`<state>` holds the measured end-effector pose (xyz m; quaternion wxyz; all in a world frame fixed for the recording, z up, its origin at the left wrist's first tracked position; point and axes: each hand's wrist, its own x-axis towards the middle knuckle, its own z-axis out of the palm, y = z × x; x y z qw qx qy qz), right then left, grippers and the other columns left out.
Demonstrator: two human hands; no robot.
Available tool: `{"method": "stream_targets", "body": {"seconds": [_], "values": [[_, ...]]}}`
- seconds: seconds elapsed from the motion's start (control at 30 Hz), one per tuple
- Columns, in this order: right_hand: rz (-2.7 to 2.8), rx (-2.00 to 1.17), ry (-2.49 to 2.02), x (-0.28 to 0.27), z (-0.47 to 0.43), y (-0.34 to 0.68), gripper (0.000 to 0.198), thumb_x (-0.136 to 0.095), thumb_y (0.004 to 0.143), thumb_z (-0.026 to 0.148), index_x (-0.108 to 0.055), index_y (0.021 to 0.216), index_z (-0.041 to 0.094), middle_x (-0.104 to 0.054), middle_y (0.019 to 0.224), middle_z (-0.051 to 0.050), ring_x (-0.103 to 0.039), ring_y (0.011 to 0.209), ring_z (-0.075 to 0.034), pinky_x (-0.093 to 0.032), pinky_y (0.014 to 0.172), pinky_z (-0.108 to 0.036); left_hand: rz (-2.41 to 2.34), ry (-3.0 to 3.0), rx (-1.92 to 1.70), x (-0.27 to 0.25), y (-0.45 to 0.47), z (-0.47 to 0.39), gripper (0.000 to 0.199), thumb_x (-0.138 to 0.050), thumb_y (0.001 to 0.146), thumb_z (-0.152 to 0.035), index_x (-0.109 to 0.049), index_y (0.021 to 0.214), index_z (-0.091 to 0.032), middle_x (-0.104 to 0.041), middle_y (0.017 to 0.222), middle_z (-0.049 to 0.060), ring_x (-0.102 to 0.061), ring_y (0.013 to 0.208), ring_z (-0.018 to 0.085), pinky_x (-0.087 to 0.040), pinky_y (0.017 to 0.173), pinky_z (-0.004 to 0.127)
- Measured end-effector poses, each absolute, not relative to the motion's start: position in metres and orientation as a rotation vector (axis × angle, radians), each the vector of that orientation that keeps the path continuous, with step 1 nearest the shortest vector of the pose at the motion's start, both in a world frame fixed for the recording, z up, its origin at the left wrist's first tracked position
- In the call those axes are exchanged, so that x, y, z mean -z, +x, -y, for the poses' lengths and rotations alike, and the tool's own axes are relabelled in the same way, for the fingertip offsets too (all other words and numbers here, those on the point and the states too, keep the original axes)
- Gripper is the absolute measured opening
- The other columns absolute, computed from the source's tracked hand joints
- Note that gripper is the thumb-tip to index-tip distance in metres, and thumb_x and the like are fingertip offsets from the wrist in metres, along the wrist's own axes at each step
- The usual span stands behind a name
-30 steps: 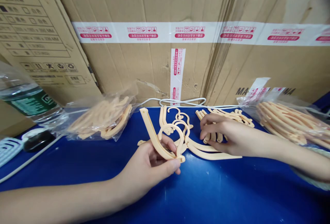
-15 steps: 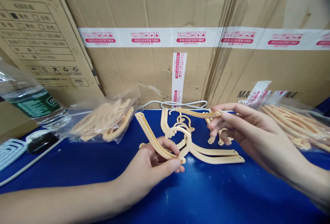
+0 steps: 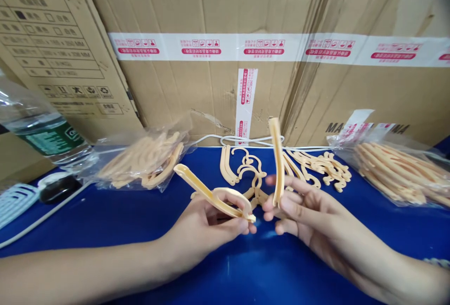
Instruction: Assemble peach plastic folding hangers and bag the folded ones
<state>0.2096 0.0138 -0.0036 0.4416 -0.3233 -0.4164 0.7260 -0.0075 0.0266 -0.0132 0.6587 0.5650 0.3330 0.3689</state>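
Above the blue worktop [image 3: 246, 267], the left hand [image 3: 207, 225] grips one curved beige plastic hook [image 3: 242, 198] and one grooved bar [image 3: 202, 190]; the right hand [image 3: 312, 211] pinches one slim beige bar [image 3: 277, 164]. Two clear plastic bags [image 3: 140, 159] lie on the worktop.

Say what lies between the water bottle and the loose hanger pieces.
In the head view: a clear bag of beige hanger pieces, then bare blue tabletop before the loose pieces, with white cable behind.

I looked in on what seemed a storeroom or workshop corner: taped cardboard cartons [image 3: 168, 5] rose behind a blue desk [image 3: 260, 272], which carried beige plastic parts [image 3: 224, 162], some loose, some in clear bags [image 3: 140, 157].
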Motion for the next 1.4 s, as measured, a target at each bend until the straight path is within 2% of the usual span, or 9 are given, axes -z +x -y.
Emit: {"method": "stream_targets", "body": {"seconds": [0.07,0.17,0.37,0.63,0.87,1.07,1.23,1.33,1.4], "values": [[1.115,-1.802,-0.814,0.006,-0.013,0.208,0.018,-0.075,0.086,0.029,-0.067,0.101,0.021,-0.072,0.096,-0.004,-0.068,0.089,-0.015,-0.055,0.077,-0.023,-0.760,1.270,-0.814,0.013,-0.007,-0.027,0.006,-0.074,0.081,-0.018,-0.068,0.084,-0.018,-0.071,0.081,-0.001,-0.069,0.077,0.012,-0.053,0.076,0.024],[1.244,-1.722,-0.870,0.009,-0.014,0.207,0.017,-0.077,0.084,0.031,-0.071,0.097,0.021,-0.072,0.098,-0.003,-0.067,0.087,-0.013,-0.054,0.078,-0.023,-0.773,1.267,-0.774,0.012,-0.007,-0.027,0.008,-0.076,0.080,-0.019,-0.068,0.081,-0.019,-0.070,0.082,-0.002,-0.069,0.077,0.012,-0.052,0.075,0.022],[1.363,-1.698,-0.795,0.012,-0.017,0.205,0.013,-0.083,0.077,0.025,-0.073,0.086,0.022,-0.068,0.075,0.004,-0.063,0.069,-0.009,-0.053,0.065,-0.018,-0.765,1.345,-0.733,0.010,-0.007,-0.027,0.007,-0.077,0.079,-0.019,-0.070,0.077,-0.019,-0.071,0.079,-0.002,-0.069,0.075,0.014,-0.053,0.073,0.025],[1.539,-1.622,-0.827,0.010,-0.011,0.204,0.004,-0.078,0.080,0.023,-0.076,0.083,0.024,-0.072,0.076,0.003,-0.067,0.074,-0.011,-0.056,0.077,-0.022,-0.813,1.464,-0.754,0.006,-0.005,-0.022,0.007,-0.083,0.072,-0.017,-0.076,0.070,-0.020,-0.069,0.073,-0.001,-0.063,0.070,0.014,-0.051,0.065,0.023],[1.632,-1.349,-0.939,0.013,-0.008,0.204,0.014,-0.085,0.066,0.018,-0.075,0.075,0.022,-0.074,0.072,-0.001,-0.068,0.062,-0.016,-0.057,0.057,-0.023,-0.768,1.272,-0.842,0.011,-0.003,-0.020,0.013,-0.081,0.068,-0.007,-0.076,0.066,-0.019,-0.073,0.070,-0.002,-0.068,0.066,0.012,-0.055,0.065,0.020],[1.421,-1.450,-0.946,0.033,-0.004,0.193,0.021,-0.087,0.064,0.026,-0.068,0.071,0.023,-0.073,0.068,0.000,-0.067,0.058,-0.016,-0.055,0.052,-0.024,-0.752,1.138,-0.848,0.018,-0.003,-0.020,0.012,-0.081,0.071,-0.012,-0.071,0.072,-0.019,-0.077,0.071,-0.002,-0.072,0.066,0.012,-0.057,0.068,0.022],[1.574,-1.427,-0.907,0.017,-0.010,0.201,0.019,-0.082,0.073,0.027,-0.065,0.080,0.022,-0.073,0.079,-0.002,-0.068,0.069,-0.016,-0.054,0.059,-0.024,-0.790,1.169,-0.800,0.012,-0.005,-0.022,0.014,-0.083,0.071,-0.015,-0.069,0.073,-0.016,-0.077,0.067,-0.001,-0.073,0.065,0.012,-0.056,0.066,0.020],[1.745,-1.334,-0.898,-0.014,-0.022,0.226,0.016,-0.078,0.080,0.028,-0.065,0.087,0.022,-0.067,0.078,0.000,-0.061,0.059,-0.010,-0.050,0.052,-0.020,-0.840,1.151,-0.841,0.002,-0.013,-0.029,0.018,-0.084,0.071,-0.019,-0.068,0.076,-0.016,-0.074,0.064,-0.003,-0.073,0.061,0.011,-0.054,0.059,0.016],[1.942,-1.247,-0.921,-0.036,-0.032,0.247,0.013,-0.078,0.080,0.028,-0.068,0.082,0.020,-0.066,0.075,0.000,-0.058,0.054,-0.009,-0.046,0.047,-0.019,-0.850,1.158,-0.901,-0.006,-0.020,-0.036,0.019,-0.085,0.071,-0.020,-0.068,0.078,-0.016,-0.074,0.064,-0.003,-0.072,0.061,0.010,-0.055,0.059,0.014]]}}
